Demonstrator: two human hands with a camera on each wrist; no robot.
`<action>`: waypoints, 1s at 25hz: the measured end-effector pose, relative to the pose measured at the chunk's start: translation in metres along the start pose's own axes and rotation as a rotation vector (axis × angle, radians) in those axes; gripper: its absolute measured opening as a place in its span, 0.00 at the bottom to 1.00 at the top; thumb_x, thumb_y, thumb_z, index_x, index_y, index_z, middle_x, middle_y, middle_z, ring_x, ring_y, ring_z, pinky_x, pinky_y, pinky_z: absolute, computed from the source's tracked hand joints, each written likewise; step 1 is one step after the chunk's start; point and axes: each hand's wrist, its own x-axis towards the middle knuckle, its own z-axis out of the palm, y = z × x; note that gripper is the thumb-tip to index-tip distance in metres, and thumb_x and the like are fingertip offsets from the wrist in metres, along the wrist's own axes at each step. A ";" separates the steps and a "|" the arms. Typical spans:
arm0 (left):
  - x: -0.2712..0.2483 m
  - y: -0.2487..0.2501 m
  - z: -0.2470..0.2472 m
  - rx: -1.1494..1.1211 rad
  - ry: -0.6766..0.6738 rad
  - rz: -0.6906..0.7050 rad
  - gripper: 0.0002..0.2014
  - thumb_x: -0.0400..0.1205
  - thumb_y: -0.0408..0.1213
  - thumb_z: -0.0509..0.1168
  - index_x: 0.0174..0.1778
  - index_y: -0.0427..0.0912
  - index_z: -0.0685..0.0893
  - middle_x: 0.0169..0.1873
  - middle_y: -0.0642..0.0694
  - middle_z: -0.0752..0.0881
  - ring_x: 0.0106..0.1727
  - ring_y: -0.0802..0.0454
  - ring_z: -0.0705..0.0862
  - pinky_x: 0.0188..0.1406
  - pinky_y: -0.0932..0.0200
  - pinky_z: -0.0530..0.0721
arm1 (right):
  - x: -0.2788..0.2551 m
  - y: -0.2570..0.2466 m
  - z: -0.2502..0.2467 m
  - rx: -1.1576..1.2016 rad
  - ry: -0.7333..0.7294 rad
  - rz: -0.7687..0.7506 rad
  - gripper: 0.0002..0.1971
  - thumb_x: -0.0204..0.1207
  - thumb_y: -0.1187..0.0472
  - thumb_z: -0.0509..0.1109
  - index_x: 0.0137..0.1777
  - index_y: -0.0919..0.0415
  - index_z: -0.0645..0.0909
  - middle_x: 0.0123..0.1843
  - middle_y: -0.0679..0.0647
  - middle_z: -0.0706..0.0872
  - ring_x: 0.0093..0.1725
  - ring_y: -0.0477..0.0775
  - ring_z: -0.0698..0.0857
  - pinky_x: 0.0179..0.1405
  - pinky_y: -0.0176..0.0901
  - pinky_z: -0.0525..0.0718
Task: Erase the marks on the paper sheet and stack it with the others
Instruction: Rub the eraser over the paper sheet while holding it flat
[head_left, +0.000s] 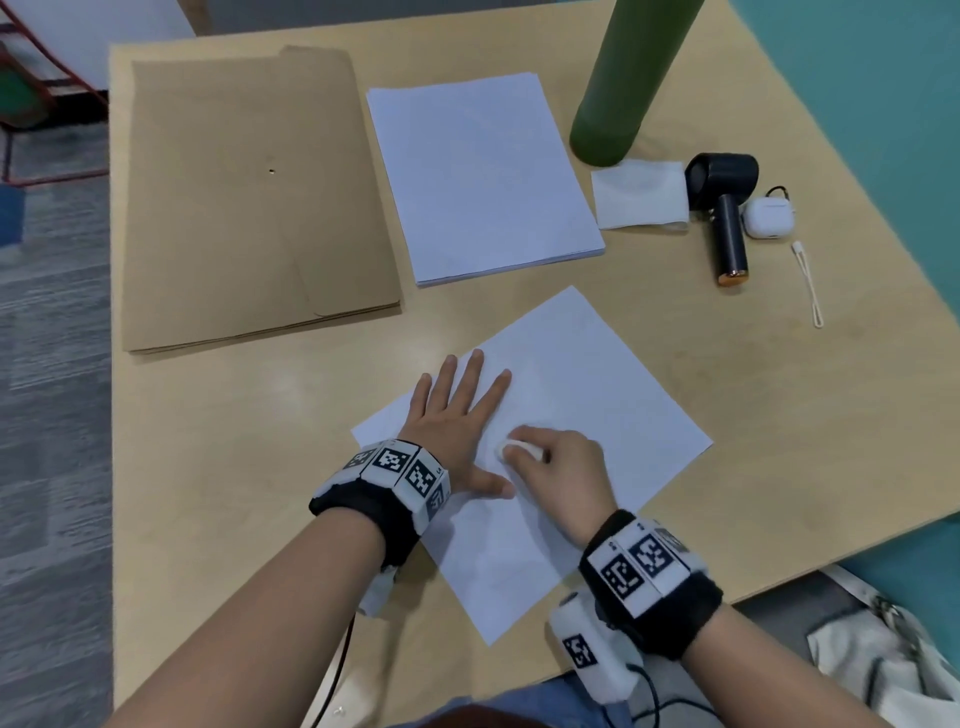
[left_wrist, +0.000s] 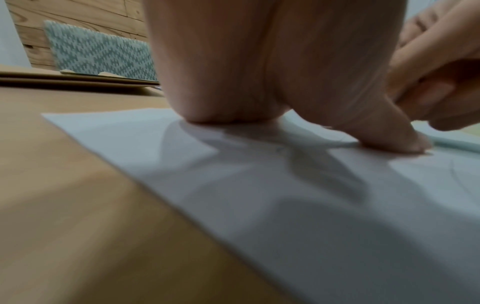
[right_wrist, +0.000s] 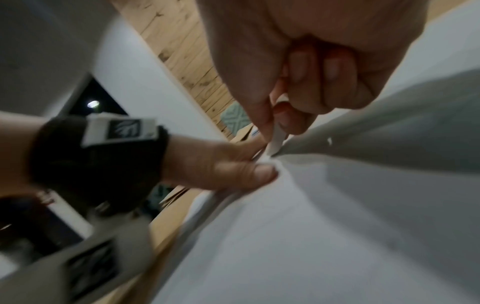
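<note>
Left to right. Envelopes: brown, flat on the table, beyond and to the left of the left hand, well apart from it.

Left hand: fingers straight and spread, palm down, pressing the sheet flat near its left corner; the left wrist view shows the heel of the palm and the thumb bearing on the paper.

Sheet: lies askew, one corner pointing away from the person, its long axis running from near-left to far-right under both hands. Faint pencil lines show near the thumb in the left wrist view; elsewhere any marks are too faint to tell.

Eraser: small, white, pinched in the curled fingers of the right hand, its tip on the paper just beside the left thumb. The right wrist view shows the paper ruffled slightly at that contact.

Stack: white sheets lying straight ahead of both hands, beyond the sheet's far corner and apart from it, long axis pointing away from the person. The left hand looks the nearer. Judgement: erasing is under way; once done, the sheet must be turned to match the stack's axis as it goes forward.

Far right of the right hand: bottle, tissue, fan, earbud case.
</note>
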 end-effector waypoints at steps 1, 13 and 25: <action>0.000 0.000 0.000 -0.002 0.003 -0.005 0.61 0.68 0.69 0.66 0.79 0.52 0.27 0.78 0.45 0.23 0.79 0.41 0.24 0.76 0.43 0.28 | 0.004 0.001 -0.005 0.029 0.011 0.027 0.11 0.74 0.57 0.69 0.54 0.57 0.87 0.51 0.50 0.89 0.55 0.50 0.84 0.55 0.34 0.75; -0.004 0.003 -0.004 -0.060 0.022 -0.047 0.66 0.67 0.69 0.68 0.78 0.41 0.24 0.79 0.47 0.24 0.79 0.44 0.25 0.73 0.48 0.25 | 0.038 0.007 -0.041 0.202 0.292 0.211 0.12 0.71 0.58 0.73 0.53 0.61 0.88 0.50 0.55 0.90 0.56 0.54 0.85 0.53 0.36 0.75; -0.005 0.005 -0.004 -0.083 0.037 -0.084 0.69 0.65 0.70 0.68 0.77 0.37 0.23 0.78 0.43 0.23 0.79 0.48 0.24 0.71 0.51 0.23 | 0.041 -0.001 -0.038 0.175 0.366 0.244 0.14 0.74 0.58 0.70 0.57 0.62 0.86 0.54 0.58 0.89 0.55 0.55 0.84 0.50 0.32 0.71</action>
